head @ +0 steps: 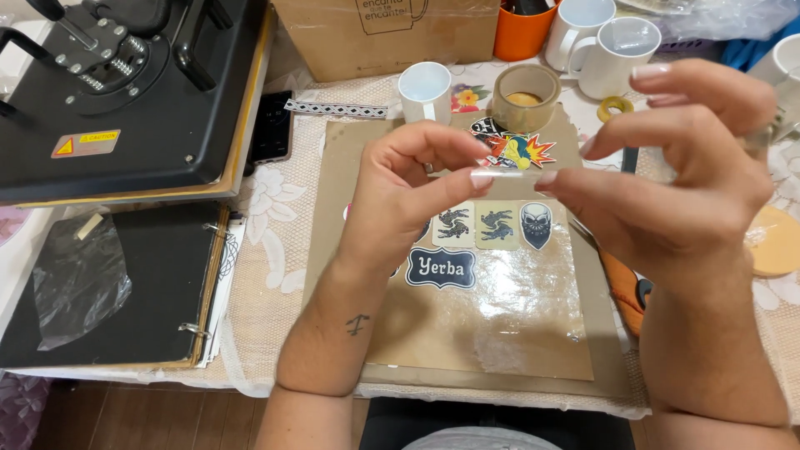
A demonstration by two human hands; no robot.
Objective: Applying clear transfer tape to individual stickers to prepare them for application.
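Left hand (400,179) and right hand (675,158) pinch clear tape strip (515,173) by ends; probably light, limp, sticky; edge grip best.

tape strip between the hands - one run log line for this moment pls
left hand: pinches clear tape strip | right hand: pinches other end | below: brown paper sheet with stickers | tape roll behind
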